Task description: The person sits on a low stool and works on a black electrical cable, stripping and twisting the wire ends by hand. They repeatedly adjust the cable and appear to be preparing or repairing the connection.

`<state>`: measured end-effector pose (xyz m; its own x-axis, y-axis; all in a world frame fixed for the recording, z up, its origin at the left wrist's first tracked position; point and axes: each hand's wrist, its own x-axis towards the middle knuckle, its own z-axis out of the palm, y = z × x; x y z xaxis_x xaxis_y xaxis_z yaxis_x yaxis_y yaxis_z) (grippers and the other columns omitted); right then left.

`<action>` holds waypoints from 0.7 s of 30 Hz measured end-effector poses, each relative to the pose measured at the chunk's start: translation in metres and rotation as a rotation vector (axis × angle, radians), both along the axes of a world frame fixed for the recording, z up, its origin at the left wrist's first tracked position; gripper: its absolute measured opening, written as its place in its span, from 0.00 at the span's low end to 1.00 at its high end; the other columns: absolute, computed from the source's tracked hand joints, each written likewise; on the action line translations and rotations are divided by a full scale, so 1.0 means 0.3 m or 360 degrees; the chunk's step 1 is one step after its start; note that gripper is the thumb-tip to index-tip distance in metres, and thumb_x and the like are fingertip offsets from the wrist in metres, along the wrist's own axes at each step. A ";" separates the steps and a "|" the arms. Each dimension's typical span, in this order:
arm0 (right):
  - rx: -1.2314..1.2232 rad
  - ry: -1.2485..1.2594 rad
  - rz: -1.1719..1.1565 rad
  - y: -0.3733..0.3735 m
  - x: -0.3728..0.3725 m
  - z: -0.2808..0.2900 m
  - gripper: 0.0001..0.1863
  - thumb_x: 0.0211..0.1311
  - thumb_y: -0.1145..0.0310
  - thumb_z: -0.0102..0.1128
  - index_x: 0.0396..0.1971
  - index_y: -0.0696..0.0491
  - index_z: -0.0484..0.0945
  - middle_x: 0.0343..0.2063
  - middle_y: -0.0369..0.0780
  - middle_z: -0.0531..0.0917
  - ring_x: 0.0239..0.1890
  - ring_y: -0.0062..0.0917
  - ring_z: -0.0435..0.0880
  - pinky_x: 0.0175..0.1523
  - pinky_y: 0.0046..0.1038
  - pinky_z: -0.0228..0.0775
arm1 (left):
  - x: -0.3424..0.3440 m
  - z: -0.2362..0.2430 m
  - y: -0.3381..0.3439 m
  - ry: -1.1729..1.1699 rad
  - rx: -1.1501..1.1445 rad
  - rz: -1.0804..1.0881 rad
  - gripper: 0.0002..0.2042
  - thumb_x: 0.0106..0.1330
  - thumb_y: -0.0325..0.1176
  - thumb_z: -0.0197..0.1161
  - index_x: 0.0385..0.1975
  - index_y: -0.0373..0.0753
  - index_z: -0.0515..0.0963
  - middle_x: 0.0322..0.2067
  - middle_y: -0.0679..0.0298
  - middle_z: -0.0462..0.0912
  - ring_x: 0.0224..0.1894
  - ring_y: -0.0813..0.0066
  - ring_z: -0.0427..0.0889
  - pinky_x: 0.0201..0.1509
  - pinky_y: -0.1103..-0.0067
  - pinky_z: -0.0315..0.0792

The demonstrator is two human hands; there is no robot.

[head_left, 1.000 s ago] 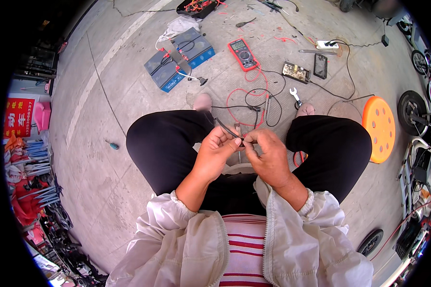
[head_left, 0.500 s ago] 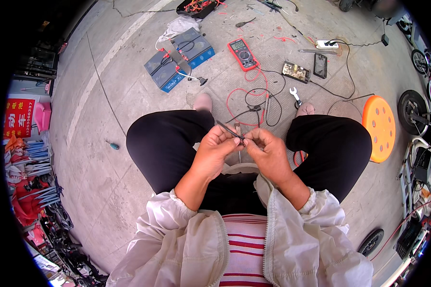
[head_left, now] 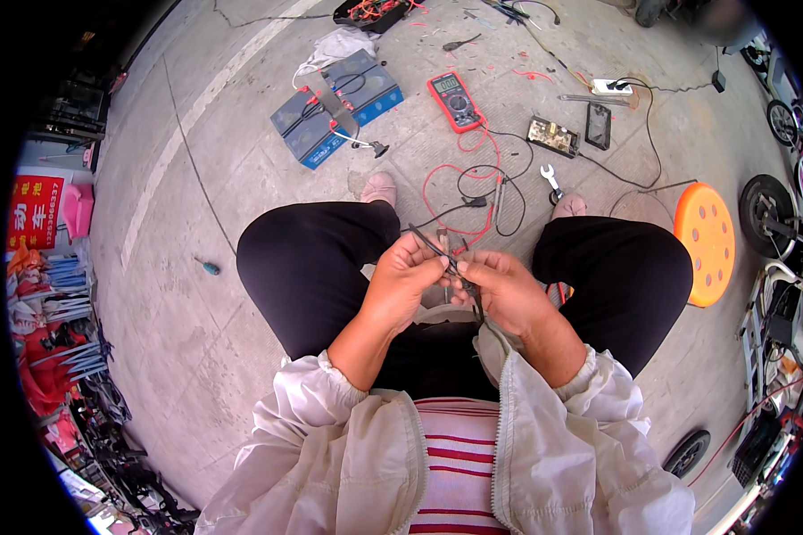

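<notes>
Between my knees, both hands pinch a thin black cable [head_left: 429, 241]. My left hand [head_left: 405, 278] grips it with thumb and fingers, and one end sticks up past the fingertips. Close beside it, my right hand [head_left: 505, 290] is closed on the same cable, its thumb pressed toward the index finger. A stretch of black cable hangs below the right fingers. The exact spot where the fingertips meet is partly hidden. Beyond my hands, red and black test leads run over the floor to a red multimeter [head_left: 453, 101].
Two blue-sided batteries [head_left: 337, 107] stand front left, near a white cloth [head_left: 337, 49]. An opened circuit board case [head_left: 552, 135], a wrench [head_left: 551, 182] and a power strip [head_left: 612, 86] lie front right. An orange stool [head_left: 706, 245] stands right; a screwdriver [head_left: 209, 267] lies left.
My right hand has turned and shifted slightly lower along the cable, and more black cable now shows beneath its fingers. My left hand keeps its grip in nearly the same place.
</notes>
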<state>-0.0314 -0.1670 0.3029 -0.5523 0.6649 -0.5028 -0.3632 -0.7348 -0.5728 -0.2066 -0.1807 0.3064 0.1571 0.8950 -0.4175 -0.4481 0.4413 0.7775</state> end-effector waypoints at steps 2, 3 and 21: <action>0.0264 -0.0237 -0.0136 -0.011 -0.005 -0.031 0.05 0.65 0.71 0.57 0.34 0.58 0.76 0.29 0.35 0.80 0.30 0.19 0.78 0.39 0.23 0.72 | 0.002 0.000 0.002 0.0001 -0.0011 0.0028 0.05 0.64 0.22 0.59 0.38 0.39 0.74 0.30 0.66 0.82 0.31 0.79 0.81 0.37 0.82 0.76; 0.0395 -0.0356 -0.0206 -0.011 -0.012 -0.028 0.05 0.64 0.73 0.58 0.34 0.58 0.75 0.30 0.35 0.80 0.31 0.19 0.78 0.40 0.23 0.73 | 0.002 -0.001 0.003 0.0021 -0.0011 0.0037 0.05 0.64 0.22 0.59 0.37 0.39 0.73 0.30 0.67 0.82 0.31 0.80 0.81 0.38 0.82 0.76; 0.1368 -0.1398 -0.0011 -0.030 -0.019 0.002 0.05 0.51 0.75 0.62 0.28 0.59 0.76 0.23 0.43 0.81 0.25 0.30 0.82 0.31 0.28 0.71 | 0.018 -0.023 -0.010 0.0461 0.0184 -0.0207 0.08 0.62 0.16 0.58 0.38 0.35 0.73 0.33 0.67 0.79 0.36 0.83 0.78 0.43 0.83 0.74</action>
<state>-0.0371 -0.1761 0.3035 -0.2421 0.9652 -0.0993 0.3878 0.0024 -0.9217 -0.2012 -0.1836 0.2995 0.1630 0.9192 -0.3585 -0.1471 0.3820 0.9124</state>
